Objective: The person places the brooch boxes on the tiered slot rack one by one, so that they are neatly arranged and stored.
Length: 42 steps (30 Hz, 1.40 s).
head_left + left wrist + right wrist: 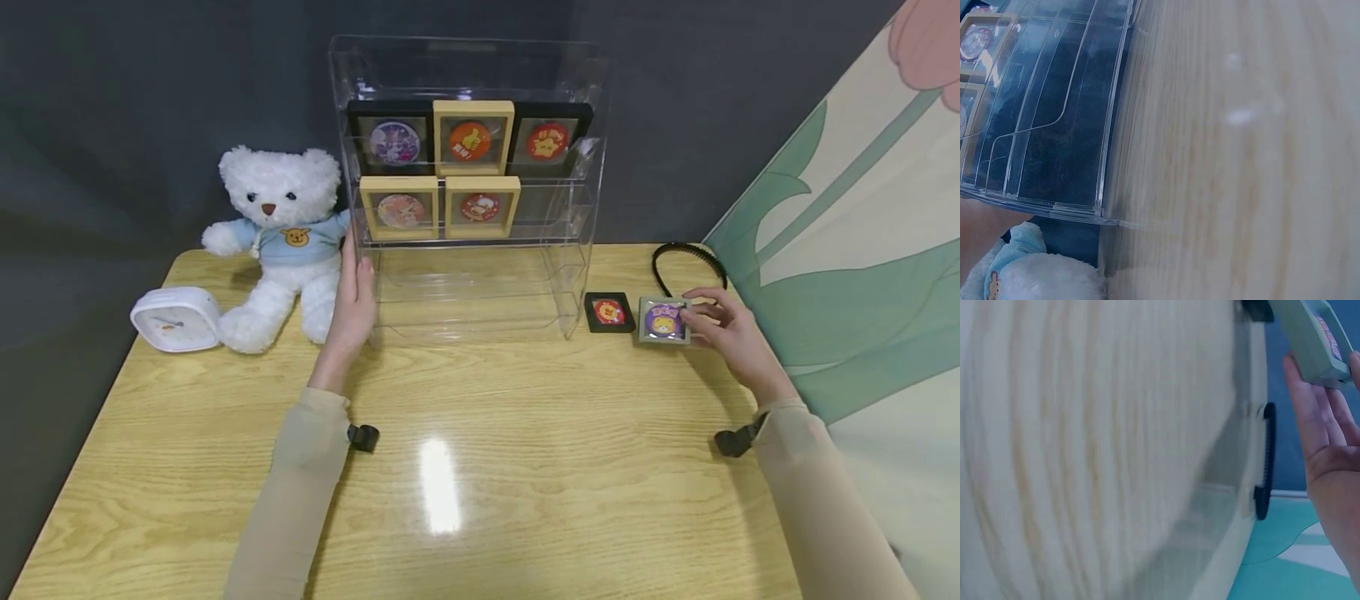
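Five framed badges already sit in the clear rack [465, 167], left hand [352, 308] flat on its side, right hand [723, 329] pinching the grey frame [663, 321] on the table [480, 467]; black frame [609, 312] remains.

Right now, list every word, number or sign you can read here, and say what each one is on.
No text reads clearly.
Orange badge in the rack: a thumbs-up sign; lettering too small.
Grey framed badge, pinched by the right hand: marks along its top, blurred.
Red badge: marks too small.
White clock: face marks illegible.
Teddy bear: a bear-face emblem, no words.
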{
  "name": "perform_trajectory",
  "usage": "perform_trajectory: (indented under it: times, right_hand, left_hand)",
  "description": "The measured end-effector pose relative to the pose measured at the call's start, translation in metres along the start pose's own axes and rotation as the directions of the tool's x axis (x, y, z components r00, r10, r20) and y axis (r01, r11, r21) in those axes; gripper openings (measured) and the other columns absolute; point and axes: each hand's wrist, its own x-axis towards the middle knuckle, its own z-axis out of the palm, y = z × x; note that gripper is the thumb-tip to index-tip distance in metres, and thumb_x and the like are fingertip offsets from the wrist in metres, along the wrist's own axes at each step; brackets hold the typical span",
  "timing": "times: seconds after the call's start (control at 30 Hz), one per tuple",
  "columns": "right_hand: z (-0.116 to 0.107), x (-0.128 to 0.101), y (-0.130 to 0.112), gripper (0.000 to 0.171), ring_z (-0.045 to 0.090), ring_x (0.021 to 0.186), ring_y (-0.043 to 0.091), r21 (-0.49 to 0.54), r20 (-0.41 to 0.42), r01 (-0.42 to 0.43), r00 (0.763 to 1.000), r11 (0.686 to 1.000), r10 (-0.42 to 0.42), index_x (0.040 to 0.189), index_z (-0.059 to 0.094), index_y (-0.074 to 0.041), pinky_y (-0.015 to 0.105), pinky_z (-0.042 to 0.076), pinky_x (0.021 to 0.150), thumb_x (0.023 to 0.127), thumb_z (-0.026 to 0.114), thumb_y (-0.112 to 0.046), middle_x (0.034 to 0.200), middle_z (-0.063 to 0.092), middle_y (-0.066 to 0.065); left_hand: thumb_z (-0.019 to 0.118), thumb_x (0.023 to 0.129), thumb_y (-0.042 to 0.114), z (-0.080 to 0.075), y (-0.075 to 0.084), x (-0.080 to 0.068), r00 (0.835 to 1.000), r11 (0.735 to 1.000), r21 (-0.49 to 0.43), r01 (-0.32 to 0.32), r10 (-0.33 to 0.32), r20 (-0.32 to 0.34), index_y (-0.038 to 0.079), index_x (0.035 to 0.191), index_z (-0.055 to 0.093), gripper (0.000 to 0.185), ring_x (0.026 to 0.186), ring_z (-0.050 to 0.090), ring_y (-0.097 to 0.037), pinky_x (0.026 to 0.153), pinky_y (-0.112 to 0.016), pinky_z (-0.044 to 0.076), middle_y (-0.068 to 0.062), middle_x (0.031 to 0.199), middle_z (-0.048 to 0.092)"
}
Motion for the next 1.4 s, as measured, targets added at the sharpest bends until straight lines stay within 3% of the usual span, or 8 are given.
perform_trajectory:
  times: [0.17, 0.37, 0.6, 0.83, 1.23, 1.4]
  right_hand:
    - [0.016, -0.002, -0.017, 0.029, 0.073, 0.088, 0.010, 0.087, -0.049, 0.080, 0.996, 0.993, -0.076, 0.131, 0.064, -0.006, 0.023, 0.064, 0.073, 0.106, 0.059, 0.009, 0.105, 0.074, 0.002]
    - [0.051, 0.001, -0.052, 0.028, 0.074, 0.087, 0.009, 0.039, -0.090, 0.186, 0.979, 0.982, -0.181, 0.128, 0.067, -0.006, 0.022, 0.064, 0.073, 0.104, 0.062, 0.008, 0.104, 0.074, 0.002]
    - [0.087, 0.009, -0.084, 0.026, 0.073, 0.089, 0.009, -0.025, -0.050, 0.246, 0.968, 0.969, -0.247, 0.128, 0.065, 0.000, 0.022, 0.063, 0.078, 0.103, 0.065, 0.007, 0.106, 0.070, 0.004]
    - [0.112, 0.015, -0.098, 0.022, 0.074, 0.086, 0.008, -0.130, -0.052, 0.304, 0.948, 0.944, -0.312, 0.124, 0.066, 0.004, 0.019, 0.062, 0.077, 0.102, 0.068, 0.006, 0.103, 0.073, 0.002]
    - [0.150, 0.036, -0.113, 0.022, 0.072, 0.080, 0.010, -0.110, -0.034, 0.407, 0.910, 0.907, -0.413, 0.122, 0.061, 0.011, 0.021, 0.063, 0.076, 0.100, 0.064, 0.015, 0.096, 0.074, 0.002]
    - [0.167, 0.046, -0.120, 0.021, 0.072, 0.083, 0.012, -0.112, -0.021, 0.427, 0.902, 0.897, -0.432, 0.122, 0.064, 0.006, 0.023, 0.063, 0.078, 0.101, 0.069, 0.007, 0.100, 0.072, 0.006]
  left_hand:
    - [0.021, 0.117, 0.008, 0.001, 0.002, -0.001, 1.000, 1.000, -0.010, -0.011, 0.011, 0.002, 0.004, 0.172, -0.001, 0.059, 0.163, 0.003, -0.021, 0.130, -0.031, 0.015, -0.010, 0.179, -0.003]
    - [0.021, 0.117, 0.008, 0.000, 0.002, -0.001, 1.000, 1.000, 0.003, -0.023, 0.023, -0.001, 0.004, 0.172, 0.000, 0.059, 0.163, 0.002, -0.022, 0.130, -0.029, 0.013, -0.011, 0.179, -0.001]
    - [0.021, 0.117, 0.007, 0.000, 0.003, -0.001, 0.999, 0.999, 0.002, -0.039, 0.039, -0.002, 0.001, 0.171, 0.000, 0.058, 0.163, 0.003, -0.024, 0.130, -0.030, 0.014, -0.014, 0.179, -0.001]
    - [0.020, 0.116, 0.006, 0.000, 0.005, -0.001, 0.999, 0.999, -0.010, -0.045, 0.045, 0.009, 0.002, 0.171, 0.000, 0.059, 0.163, 0.004, -0.026, 0.130, -0.030, 0.015, -0.014, 0.178, 0.000]
    - [0.020, 0.117, 0.009, -0.002, 0.006, -0.002, 1.000, 1.000, 0.020, 0.006, -0.006, 0.008, 0.006, 0.172, -0.002, 0.059, 0.163, 0.004, -0.026, 0.131, -0.033, 0.014, -0.012, 0.179, -0.003]
    - [0.020, 0.117, 0.008, -0.001, 0.006, -0.003, 1.000, 1.000, 0.018, -0.006, 0.005, 0.007, 0.004, 0.172, -0.001, 0.059, 0.163, 0.003, -0.025, 0.130, -0.030, 0.011, -0.012, 0.179, -0.002]
